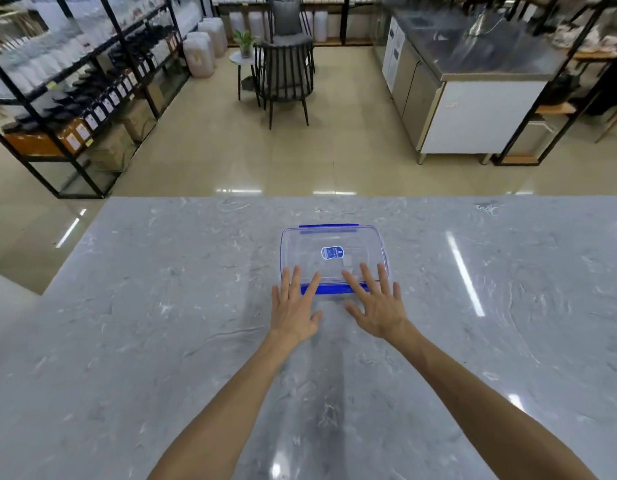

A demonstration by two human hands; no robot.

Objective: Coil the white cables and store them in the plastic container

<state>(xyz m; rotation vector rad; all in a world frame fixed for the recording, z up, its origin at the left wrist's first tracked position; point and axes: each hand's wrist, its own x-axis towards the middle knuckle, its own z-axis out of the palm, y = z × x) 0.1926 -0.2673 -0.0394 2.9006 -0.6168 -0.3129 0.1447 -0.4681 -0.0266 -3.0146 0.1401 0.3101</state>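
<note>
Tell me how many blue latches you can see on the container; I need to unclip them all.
2: one latch on the far edge, one on the near edge under the fingertips. Any on the short ends aren't visible.

No text can be read anywhere. The clear rectangular plastic container with blue clips (335, 252), near the middle of the grey marbled tabletop (161, 306), carries a small blue-and-white sticker (332, 252) on its lid, but its print is too small to make out. The white labels (102, 110) on the dark bottles on the black metal shelving (75, 81) are blurred.
</note>
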